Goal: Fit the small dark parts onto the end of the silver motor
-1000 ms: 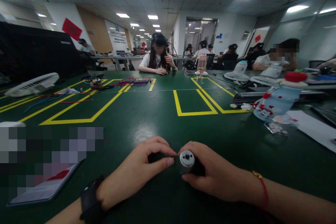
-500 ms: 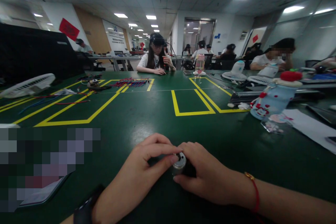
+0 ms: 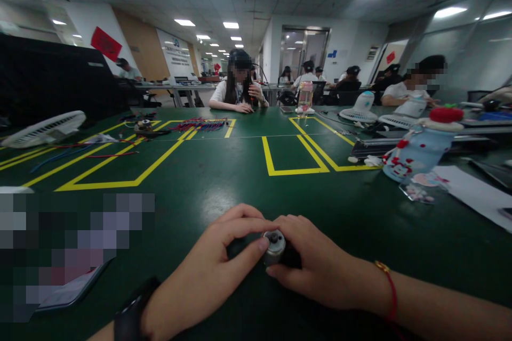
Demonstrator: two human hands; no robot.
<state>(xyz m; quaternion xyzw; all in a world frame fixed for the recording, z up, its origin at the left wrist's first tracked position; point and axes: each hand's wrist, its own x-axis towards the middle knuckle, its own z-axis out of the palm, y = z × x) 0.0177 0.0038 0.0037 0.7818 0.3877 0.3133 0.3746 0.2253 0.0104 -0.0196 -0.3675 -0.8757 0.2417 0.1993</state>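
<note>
A small silver metal cylinder (image 3: 274, 249) stands upright on the green table (image 3: 192, 234), a dark round part showing at the centre of its top. My right hand (image 3: 310, 261) is wrapped round its right side, thumb in front and fingers behind. From the left, my left hand (image 3: 228, 256) touches the cylinder, its thumb at the left edge of the top and its fingers reaching behind the rim. The left fingertips are partly hidden behind the cylinder and the right hand.
A phone (image 3: 72, 290) lies at the lower left. Red and blue wires (image 3: 200, 124) and a white fan (image 3: 46, 129) are farther back left. On the right stands a light-blue bottle (image 3: 420, 149) beside paper (image 3: 476, 192). A person (image 3: 239, 85) sits across the table.
My left thumb and index finger have moved slightly apart and off the centre of the cylinder's top, uncovering its dark middle part. The right hand keeps its hold.
</note>
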